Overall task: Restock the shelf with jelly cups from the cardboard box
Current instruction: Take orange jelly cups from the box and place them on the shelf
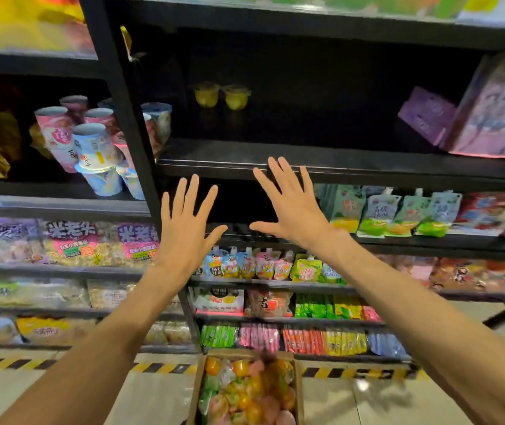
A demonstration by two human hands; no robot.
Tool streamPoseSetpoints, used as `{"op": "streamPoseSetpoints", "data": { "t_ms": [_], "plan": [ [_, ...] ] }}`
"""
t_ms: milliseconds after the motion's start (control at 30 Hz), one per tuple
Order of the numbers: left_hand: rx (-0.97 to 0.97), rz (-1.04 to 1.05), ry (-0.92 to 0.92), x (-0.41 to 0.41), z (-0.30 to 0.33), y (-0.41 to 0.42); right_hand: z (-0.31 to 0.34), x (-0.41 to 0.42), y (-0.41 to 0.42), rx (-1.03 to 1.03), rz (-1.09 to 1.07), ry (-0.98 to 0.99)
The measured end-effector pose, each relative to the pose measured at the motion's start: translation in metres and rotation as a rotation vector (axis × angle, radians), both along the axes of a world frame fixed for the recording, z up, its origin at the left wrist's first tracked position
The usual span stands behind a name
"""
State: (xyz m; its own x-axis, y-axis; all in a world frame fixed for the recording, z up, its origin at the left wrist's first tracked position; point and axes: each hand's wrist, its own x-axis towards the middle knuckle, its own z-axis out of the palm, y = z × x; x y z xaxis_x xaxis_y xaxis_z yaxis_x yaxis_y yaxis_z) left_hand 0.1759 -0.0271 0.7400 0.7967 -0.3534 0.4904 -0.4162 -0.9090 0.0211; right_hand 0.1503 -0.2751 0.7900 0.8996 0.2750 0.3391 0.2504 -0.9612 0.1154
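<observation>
A cardboard box (298, 391) stands on the floor at the bottom centre, filled with several orange, pink and green jelly cups (245, 391). Two yellow jelly cups (222, 96) sit at the back of a dark black shelf (306, 162) straight ahead. My left hand (188, 223) and my right hand (291, 204) are both raised in front of that shelf's front edge, fingers spread and straight, holding nothing. The right hand's fingertips overlap the shelf lip.
Pastel tall cups (91, 145) fill the shelf bay on the left. Purple bags (490, 108) lie at the right of the dark shelf. Pouch drinks (392, 214) and snack packs crowd the lower shelves. Yellow-black tape (9, 362) marks the floor.
</observation>
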Motion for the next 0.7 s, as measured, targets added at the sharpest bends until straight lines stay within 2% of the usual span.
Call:
{"op": "streamPoseSetpoints", "data": {
  "t_ms": [100,233,400,533,700],
  "plan": [
    [0.014,-0.012,0.054,-0.025,-0.029,-0.005,-0.031,-0.029,0.002,-0.062,0.005,-0.05],
    [0.051,-0.027,0.166,-0.056,-0.074,-0.009,-0.087,-0.058,0.0,-0.031,0.005,0.017],
    [0.066,-0.063,0.333,-0.089,-0.145,-0.009,-0.158,-0.088,-0.005,0.077,-0.031,0.256],
    [0.188,-0.047,0.569,-0.111,-0.203,-0.009,-0.219,-0.106,-0.011,0.132,-0.061,0.466],
    [0.147,-0.072,0.75,-0.129,-0.291,-0.009,-0.313,-0.123,-0.014,0.184,-0.154,0.704]
  ]
}}
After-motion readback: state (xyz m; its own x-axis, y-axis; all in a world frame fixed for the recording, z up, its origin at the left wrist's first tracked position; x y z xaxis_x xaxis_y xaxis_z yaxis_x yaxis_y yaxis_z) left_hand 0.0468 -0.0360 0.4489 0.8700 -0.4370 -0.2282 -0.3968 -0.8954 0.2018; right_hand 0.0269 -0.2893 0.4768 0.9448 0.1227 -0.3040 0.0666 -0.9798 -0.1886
